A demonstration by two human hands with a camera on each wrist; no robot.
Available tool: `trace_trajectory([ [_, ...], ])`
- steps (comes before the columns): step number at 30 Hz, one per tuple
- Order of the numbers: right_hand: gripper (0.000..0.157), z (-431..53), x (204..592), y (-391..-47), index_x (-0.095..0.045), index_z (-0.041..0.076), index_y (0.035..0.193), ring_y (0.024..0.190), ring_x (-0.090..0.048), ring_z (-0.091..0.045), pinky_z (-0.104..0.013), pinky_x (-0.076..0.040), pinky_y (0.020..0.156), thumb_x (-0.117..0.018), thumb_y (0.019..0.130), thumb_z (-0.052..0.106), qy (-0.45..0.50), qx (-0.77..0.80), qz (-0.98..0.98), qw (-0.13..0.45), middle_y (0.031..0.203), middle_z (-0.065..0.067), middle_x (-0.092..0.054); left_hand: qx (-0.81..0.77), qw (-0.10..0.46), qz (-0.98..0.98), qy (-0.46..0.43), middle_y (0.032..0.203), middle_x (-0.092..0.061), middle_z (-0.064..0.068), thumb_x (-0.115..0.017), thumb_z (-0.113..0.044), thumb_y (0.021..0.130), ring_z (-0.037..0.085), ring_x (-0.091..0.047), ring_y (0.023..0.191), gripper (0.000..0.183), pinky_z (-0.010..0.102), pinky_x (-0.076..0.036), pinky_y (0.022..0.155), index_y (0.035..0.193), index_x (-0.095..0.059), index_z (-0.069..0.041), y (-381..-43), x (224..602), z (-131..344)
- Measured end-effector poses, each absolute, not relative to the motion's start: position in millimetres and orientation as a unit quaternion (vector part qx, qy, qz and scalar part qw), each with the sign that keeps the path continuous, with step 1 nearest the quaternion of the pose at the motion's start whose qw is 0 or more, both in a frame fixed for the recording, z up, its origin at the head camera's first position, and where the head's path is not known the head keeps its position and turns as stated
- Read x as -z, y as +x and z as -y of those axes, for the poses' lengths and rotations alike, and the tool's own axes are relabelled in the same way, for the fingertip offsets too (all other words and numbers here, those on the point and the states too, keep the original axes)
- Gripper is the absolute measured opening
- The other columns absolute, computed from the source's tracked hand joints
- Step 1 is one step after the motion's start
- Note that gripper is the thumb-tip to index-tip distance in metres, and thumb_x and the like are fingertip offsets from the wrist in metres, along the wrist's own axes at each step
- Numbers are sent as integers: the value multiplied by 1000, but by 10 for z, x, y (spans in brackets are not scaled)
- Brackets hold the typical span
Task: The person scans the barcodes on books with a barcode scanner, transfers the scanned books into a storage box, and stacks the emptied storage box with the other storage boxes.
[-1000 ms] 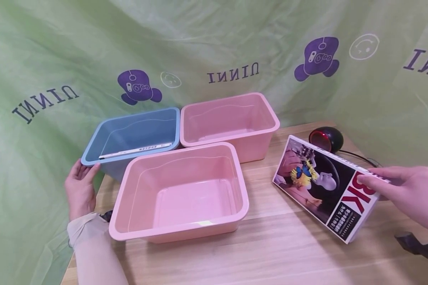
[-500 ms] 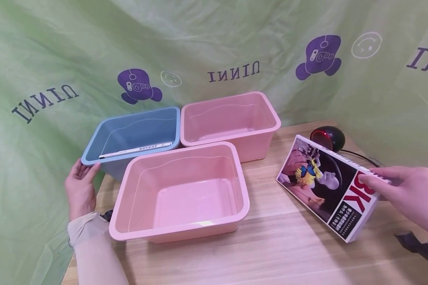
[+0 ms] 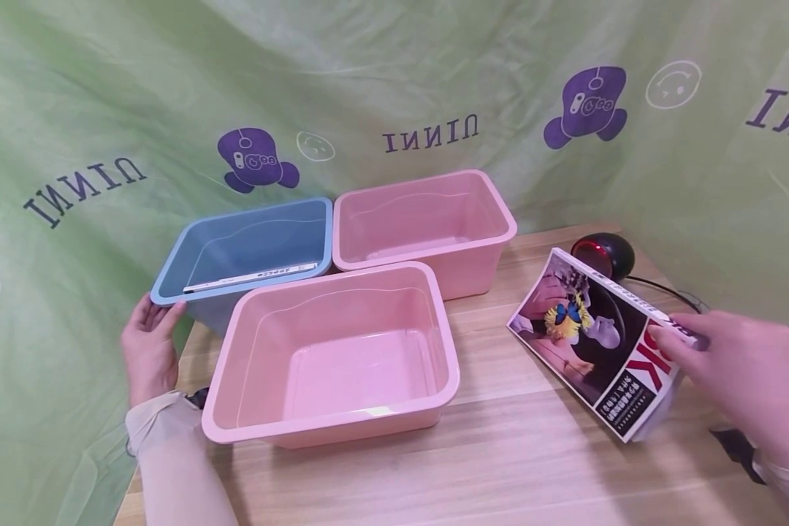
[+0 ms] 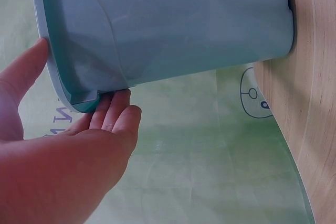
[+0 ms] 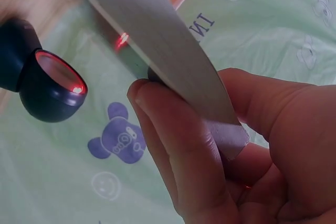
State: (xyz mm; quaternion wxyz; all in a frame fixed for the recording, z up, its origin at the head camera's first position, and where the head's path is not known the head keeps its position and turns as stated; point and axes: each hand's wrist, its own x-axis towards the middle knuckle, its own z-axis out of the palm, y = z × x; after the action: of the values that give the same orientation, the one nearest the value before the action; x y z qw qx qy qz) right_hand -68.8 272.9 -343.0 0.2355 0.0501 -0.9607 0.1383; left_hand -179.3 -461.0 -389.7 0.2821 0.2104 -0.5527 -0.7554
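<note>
In the head view my left hand (image 3: 150, 351) holds the near left corner of the blue bin (image 3: 256, 245). The left wrist view shows the thumb on the bin's rim (image 4: 44, 59) and the fingers curled under its corner. Inside that bin, a thin white printed edge (image 3: 250, 278), perhaps a book's spine, lies along the near wall. My right hand (image 3: 752, 376) grips a paperback book (image 3: 575, 336) by its right end, thumb on the front cover. The book is tilted, its picture cover facing me. In the right wrist view, the book's edge (image 5: 157, 40) runs between thumb and fingers.
Two pink bins stand by the blue one: one at the back (image 3: 427, 208), one in front (image 3: 332, 358). A black round device (image 3: 603, 256) with a red light and a cable sits behind the book. Green printed cloth (image 3: 401, 58) hangs around the wooden table (image 3: 486, 467).
My right hand has shifted slightly left with the book, whose lower right corner moved left. Its far end moved a little right. The left hand and bins stay put.
</note>
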Motion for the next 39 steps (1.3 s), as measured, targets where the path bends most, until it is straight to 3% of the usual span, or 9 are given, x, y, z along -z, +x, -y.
trace_trajectory([
  [9, 28, -2647, 3414, -692, -84, -4, 109, 54, -57, -32, -41, -36, 46, -79, 92, 17, 57, -117, 961, 243, 81, -29, -76, 752, 283, 557, 212, 142, -69, 0, -87, 5, 93, 13, -64, 131, 78, 6, -60, 95, 164, -55, -7, -1777, 3908, 4608],
  [18, 33, -2648, 3414, -663, -85, -4, 108, 54, -61, -33, -35, -34, 47, -80, 96, 27, 76, -133, 951, 269, 88, -30, -79, 759, 286, 548, 204, 139, -69, 1, -87, 7, 93, 13, -64, 127, 78, 7, -60, 94, 163, -55, -6, -1787, 3922, 4620],
  [24, 39, -2648, 3291, -646, -89, 6, 105, 59, -49, 9, -27, -31, 50, -87, 97, 44, 92, -174, 945, 261, 89, -21, -82, 759, 288, 549, 201, 137, -70, 1, -86, 8, 93, 13, -65, 127, 76, 7, -60, 94, 162, -56, -5, -1800, 3916, 4613],
  [26, 35, -2619, 3223, -644, -89, 7, 105, 62, -43, 20, -24, -31, 49, -90, 94, 40, 100, -197, 941, 256, 85, -16, -82, 757, 286, 551, 203, 139, -70, 1, -86, 7, 93, 13, -65, 128, 76, 7, -60, 95, 162, -56, -6, -1799, 3916, 4619],
  [29, 28, -2571, 3111, -648, -89, 4, 106, 65, -46, 25, -16, -33, 49, -95, 90, 27, 108, -255, 925, 261, 86, 22, -81, 754, 279, 558, 208, 143, -68, 1, -88, 4, 93, 14, -63, 133, 79, 6, -59, 96, 164, -55, -7, -1802, 3914, 4627],
  [31, 18, -2547, 3028, -674, -91, 13, 106, 68, -53, 25, -9, -38, 51, -94, 89, 14, 119, -309, 904, 269, 91, 39, -74, 749, 273, 565, 212, 146, -67, 0, -89, 2, 93, 14, -62, 136, 80, 6, -59, 96, 165, -54, -9, -1805, 3912, 4631],
  [33, 26, -2530, 2944, -730, -89, 21, 107, 69, -59, 21, -6, -43, 53, -91, 89, 2, 138, -355, 880, 283, 96, 50, -66, 747, 270, 568, 215, 146, -67, 0, -89, 0, 93, 14, -61, 136, 81, 5, -59, 96, 165, -54, -9, -1807, 3909, 4633],
  [36, 48, -2520, 2793, -863, -85, 29, 112, 69, -65, 15, -5, -50, 55, -86, 88, -13, 173, -395, 853, 294, 96, 39, -74, 746, 269, 569, 218, 145, -66, -1, -89, 0, 94, 13, -61, 136, 80, 6, -58, 97, 166, -54, -10, -1803, 3903, 4632],
  [39, 40, -2498, 2599, -1019, -87, 19, 114, 67, -64, 10, -7, -50, 54, -85, 90, -13, 185, -395, 851, 293, 94, 34, -75, 748, 269, 566, 217, 145, -67, 0, -88, 1, 94, 13, -61, 136, 80, 6, -58, 97, 166, -53, -10, -1796, 3894, 4634],
])
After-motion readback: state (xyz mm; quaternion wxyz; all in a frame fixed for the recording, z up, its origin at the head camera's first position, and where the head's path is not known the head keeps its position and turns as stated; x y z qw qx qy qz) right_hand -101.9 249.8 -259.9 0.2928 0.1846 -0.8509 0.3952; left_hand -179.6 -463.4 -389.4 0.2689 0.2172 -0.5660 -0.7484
